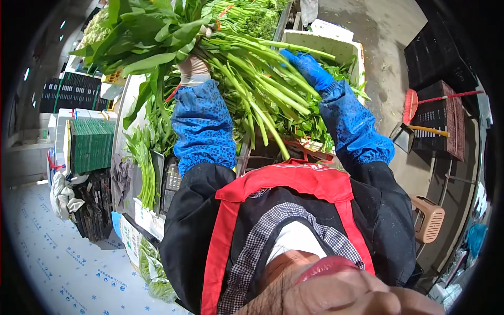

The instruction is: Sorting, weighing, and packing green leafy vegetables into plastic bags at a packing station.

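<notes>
My left hand (194, 67), in a pale glove, grips a large bunch of leafy greens (252, 71) partway along its length. The broad leaves spread to the left, and the long green stems fan out to the right and towards my chest. My right hand (309, 71), in a blue glove, is beside the stems at their right side. Some of its fingers are hidden by them, so I cannot tell whether it grips any. Beneath the bunch lie more loose greens (315, 122). Blue patterned sleeve covers are on both forearms.
Tied greens (252, 15) lie at the far side. A white foam box (358, 59) holds leaves on the right. Left of me are a small bunch (147, 177), a keypad device (172, 177) and stacked green trays (92, 136). A red broom (410, 106) and a dustpan (402, 136) stand right.
</notes>
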### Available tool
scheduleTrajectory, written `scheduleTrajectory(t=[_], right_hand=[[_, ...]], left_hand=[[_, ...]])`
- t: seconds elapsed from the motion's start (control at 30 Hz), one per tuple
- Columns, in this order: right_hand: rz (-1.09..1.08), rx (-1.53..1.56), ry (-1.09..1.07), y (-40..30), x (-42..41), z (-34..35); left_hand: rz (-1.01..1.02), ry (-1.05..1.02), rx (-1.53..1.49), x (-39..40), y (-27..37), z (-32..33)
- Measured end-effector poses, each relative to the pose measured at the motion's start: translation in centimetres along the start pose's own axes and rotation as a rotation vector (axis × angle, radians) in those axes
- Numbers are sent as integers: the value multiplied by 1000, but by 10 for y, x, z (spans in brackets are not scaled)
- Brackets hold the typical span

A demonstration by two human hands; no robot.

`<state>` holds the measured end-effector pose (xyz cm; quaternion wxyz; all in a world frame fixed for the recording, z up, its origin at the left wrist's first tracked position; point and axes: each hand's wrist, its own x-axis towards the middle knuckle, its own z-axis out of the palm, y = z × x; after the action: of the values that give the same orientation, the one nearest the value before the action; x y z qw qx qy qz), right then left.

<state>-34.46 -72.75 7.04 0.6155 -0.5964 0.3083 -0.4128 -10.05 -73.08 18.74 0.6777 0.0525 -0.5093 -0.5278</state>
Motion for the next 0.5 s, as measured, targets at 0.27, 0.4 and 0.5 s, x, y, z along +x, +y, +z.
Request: scheduleTrajectory(t=[0.27, 0.4, 0.5], right_hand=[[85, -1173, 26, 93, -43, -77], [-70, -367, 257, 90, -60, -53], [41, 57, 120, 46, -44, -21]], left_hand=[[-17, 65, -17, 11, -15, -15], [44, 149, 213, 23, -2, -85], [48, 181, 505, 20, 0, -162]])
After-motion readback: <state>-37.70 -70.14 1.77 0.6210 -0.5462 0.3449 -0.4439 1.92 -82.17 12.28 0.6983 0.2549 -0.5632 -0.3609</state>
